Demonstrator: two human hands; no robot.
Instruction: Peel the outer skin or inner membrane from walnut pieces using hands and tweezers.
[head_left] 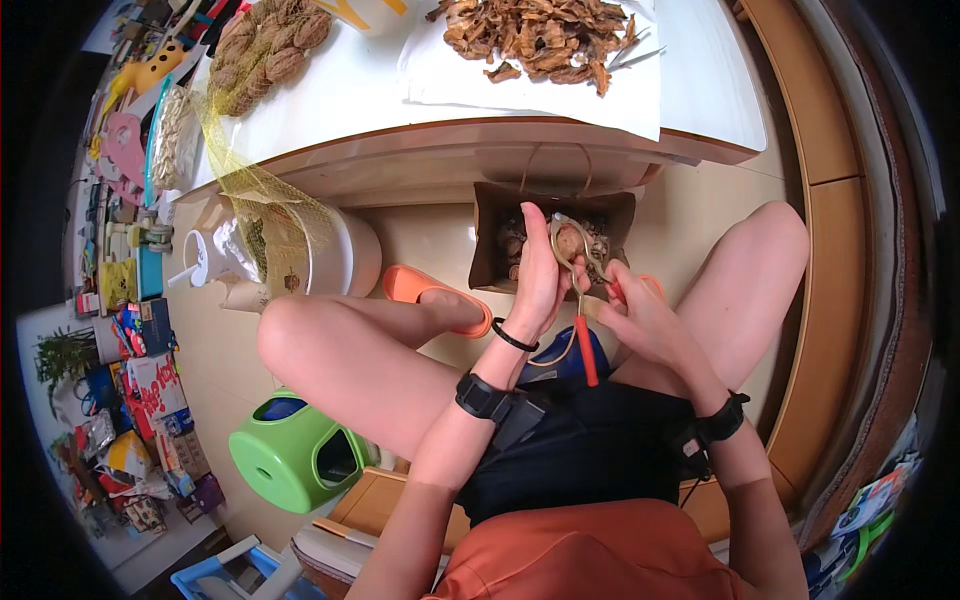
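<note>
Over a brown paper bag (487,240), a round brown nut, apparently a walnut (570,241), sits between the metal jaws of a nutcracker with red handles (586,350). My left hand (540,275) is beside the jaws, one digit stretched upward and other fingers curled in by the nut; part of its grip is hidden. Wrapped round one red handle is my right hand (640,315), while the other handle points down toward my lap. Inside the bag lie broken shells (603,243) and some round nuts.
The white table (350,130) ahead bears brown dried pieces (545,40) on white paper, with pointed metal tips beside them, and a yellow net bag of nuts (265,50). A white bin (360,255) stands left of the bag; a green stool (290,455) is at lower left.
</note>
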